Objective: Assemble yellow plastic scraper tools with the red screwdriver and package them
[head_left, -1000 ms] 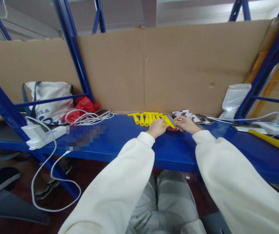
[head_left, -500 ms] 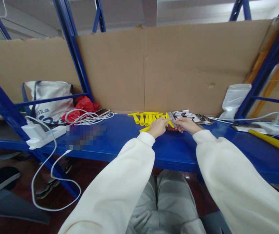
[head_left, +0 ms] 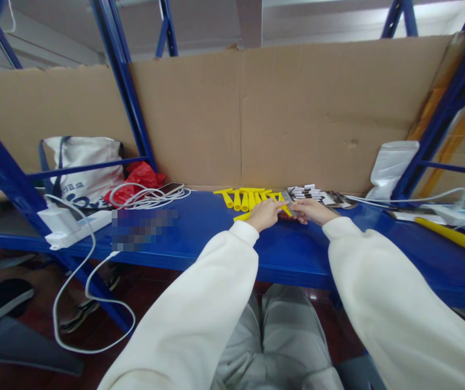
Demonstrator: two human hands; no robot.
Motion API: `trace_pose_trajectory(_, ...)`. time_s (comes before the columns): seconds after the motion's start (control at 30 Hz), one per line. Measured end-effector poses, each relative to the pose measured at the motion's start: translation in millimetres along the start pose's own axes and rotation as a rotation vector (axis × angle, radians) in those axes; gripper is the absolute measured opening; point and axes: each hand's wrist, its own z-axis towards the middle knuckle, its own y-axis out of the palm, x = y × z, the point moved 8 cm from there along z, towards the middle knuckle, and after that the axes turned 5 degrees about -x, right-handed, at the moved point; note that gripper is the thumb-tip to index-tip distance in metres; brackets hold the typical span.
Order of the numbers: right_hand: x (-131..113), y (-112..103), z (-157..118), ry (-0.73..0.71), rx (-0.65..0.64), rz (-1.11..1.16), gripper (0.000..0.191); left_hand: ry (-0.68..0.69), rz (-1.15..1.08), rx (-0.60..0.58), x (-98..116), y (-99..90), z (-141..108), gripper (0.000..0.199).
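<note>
Over the blue shelf top, my left hand is closed on a yellow T-shaped tool, whose handle end sticks out below the palm. My right hand pinches a flat grey piece at the tool's head, between both hands. The fingers hide most of this joint. Just behind my left hand lie several more yellow T-shaped tools in a row. Small white and black packets are piled behind my right hand. Something red shows in part under my fingers.
White coiled cable, a red plastic bag and a white cloth bag sit at the left by a power strip. A cardboard wall closes the back. A long yellow bar lies at right.
The grey piece and the yellow head between my hands have turned slightly and show less of their faces. Both hands stay in nearly the same place.
</note>
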Motion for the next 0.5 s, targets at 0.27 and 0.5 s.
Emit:
trace_pose_trajectory(0.27,3.0,-15.5,3.6,-0.003,0.185,0.048,0.033,0.043,0.027,-0.039,9.1,2.9,-0.8,0.043)
trace_pose_trajectory(0.5,14.2,-27.3,17.6,-0.011,0.246,0.038,0.031,0.104,0.118,-0.072,23.4,5.4,-4.7,0.048)
